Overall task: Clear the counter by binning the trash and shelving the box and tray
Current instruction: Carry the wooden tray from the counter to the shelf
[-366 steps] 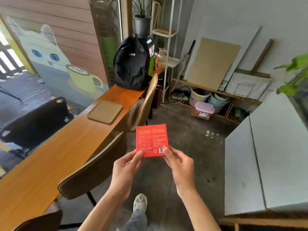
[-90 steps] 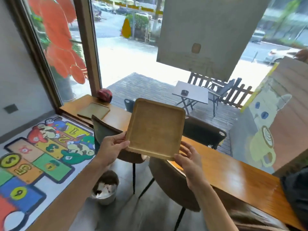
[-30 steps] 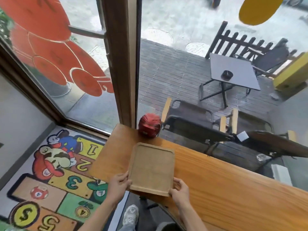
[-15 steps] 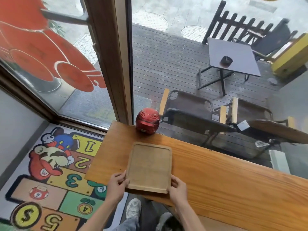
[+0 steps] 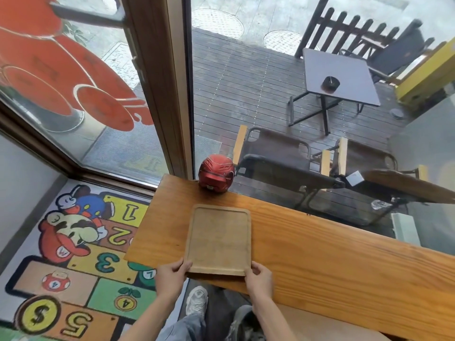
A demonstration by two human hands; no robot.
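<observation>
The tray (image 5: 219, 239) lies flat on the desk (image 5: 320, 254), low in the middle of the frame, its long side running away from me and its near edge at the desk's near edge, seemingly a little past it. My left hand (image 5: 171, 276) holds the tray's near left corner, fingers curled on the rim; that grip is closed on the tray. My right hand (image 5: 258, 279) holds the near right corner the same way, thumb on the rim and fingers curled beside it, so this grip is closed on the tray too.

Just beyond the tray's far edge, apart from it, a small red helmet (image 5: 216, 173) sits on the desk's far edge against the window frame (image 5: 160, 82).

Below the desk, at the bottom of the frame, I see my shoe (image 5: 197, 300) on the floor. To the left lies a mat (image 5: 64, 262) printed with cartoon figures and numbered squares.

Through the glass, in the upper right of the frame, a dark table (image 5: 337, 75) stands on a wooden deck (image 5: 241, 77) with a small dark object on top, and two chairs (image 5: 275, 156) stand nearer the window.
</observation>
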